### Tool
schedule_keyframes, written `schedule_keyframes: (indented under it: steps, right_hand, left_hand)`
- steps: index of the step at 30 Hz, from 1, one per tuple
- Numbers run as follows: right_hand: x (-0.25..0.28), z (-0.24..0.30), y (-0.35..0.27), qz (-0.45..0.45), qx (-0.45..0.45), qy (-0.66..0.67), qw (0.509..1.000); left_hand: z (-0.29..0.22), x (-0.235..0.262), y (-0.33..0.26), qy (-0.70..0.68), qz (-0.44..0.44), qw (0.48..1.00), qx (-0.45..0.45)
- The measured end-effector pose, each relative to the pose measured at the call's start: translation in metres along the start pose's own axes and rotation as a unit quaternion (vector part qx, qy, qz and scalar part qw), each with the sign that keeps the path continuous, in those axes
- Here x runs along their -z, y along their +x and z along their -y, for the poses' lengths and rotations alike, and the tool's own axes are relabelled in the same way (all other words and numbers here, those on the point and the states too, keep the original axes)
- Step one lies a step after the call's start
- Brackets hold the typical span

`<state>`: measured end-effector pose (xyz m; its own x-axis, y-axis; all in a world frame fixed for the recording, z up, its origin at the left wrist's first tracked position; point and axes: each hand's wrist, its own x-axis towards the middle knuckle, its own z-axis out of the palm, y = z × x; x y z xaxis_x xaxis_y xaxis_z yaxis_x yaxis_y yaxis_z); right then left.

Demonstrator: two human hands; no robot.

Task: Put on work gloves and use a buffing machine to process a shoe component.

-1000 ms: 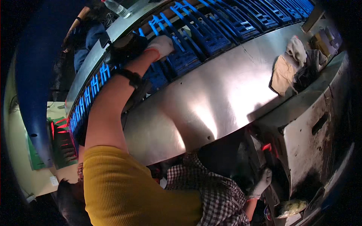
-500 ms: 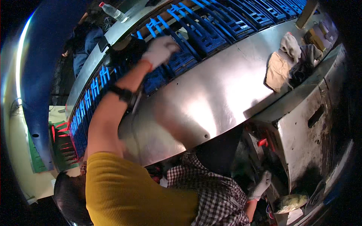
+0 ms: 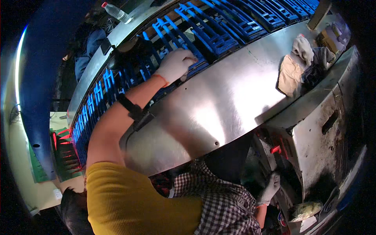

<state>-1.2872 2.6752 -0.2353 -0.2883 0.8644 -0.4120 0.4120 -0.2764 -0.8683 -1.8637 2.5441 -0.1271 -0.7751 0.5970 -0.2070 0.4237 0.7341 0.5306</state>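
My left hand, in a white glove, reaches over the near edge of a row of blue slatted racks. Its fingers are curled and pressed together; whatever they pinch is hidden or too small to name. A black wristband with a dark block on it crosses that forearm above a bare steel ledge. Low on the right, my right hand, also gloved, is closed beside a dark machine frame. I cannot make out what lies inside its fingers. A red handle shows a little above it.
Crumpled cloths lie at the ledge's right end, near a wooden post. A worn metal cabinet stands at right, a plastic-wrapped bundle below. A bottle stands on the far rail. Another person's blue trousers show beyond.
My left hand has moved slightly right and nearer along the blue racks, and its fingers look sharper now. My right hand stays closed in nearly the same place.
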Motion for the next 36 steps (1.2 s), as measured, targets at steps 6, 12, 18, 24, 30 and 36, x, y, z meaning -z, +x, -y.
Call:
schedule_keyframes:
  steps: [6, 12, 18, 24, 30, 36]
  right_hand:
    - [-0.017, -0.014, 0.016, 0.044, 0.064, 0.025, 0.997]
    - [-0.004, -0.02, -0.003, -0.009, 0.007, -0.007, 1.0]
    - [-0.003, -0.026, 0.013, -0.018, -0.013, 0.019, 1.0]
    - [0.007, -0.036, 0.003, -0.001, 0.005, 0.008, 1.0]
    - [0.022, -0.075, 0.012, 0.011, -0.045, 0.058, 0.997]
    - [0.014, -0.085, 0.014, 0.022, -0.013, 0.044, 0.999]
  left_hand:
    - [0.001, -0.027, 0.05, 0.203, -0.08, 0.958, -0.184]
    - [0.008, 0.002, -0.01, 0.123, -0.027, 0.983, -0.133]
    - [-0.012, -0.022, 0.032, 0.139, -0.064, 0.968, -0.199]
    - [0.0, 0.002, -0.008, 0.136, -0.031, 0.979, -0.146]
    - [0.021, -0.003, -0.021, 0.111, -0.091, 0.974, -0.174]
    - [0.034, -0.012, -0.008, 0.109, -0.108, 0.974, -0.167]
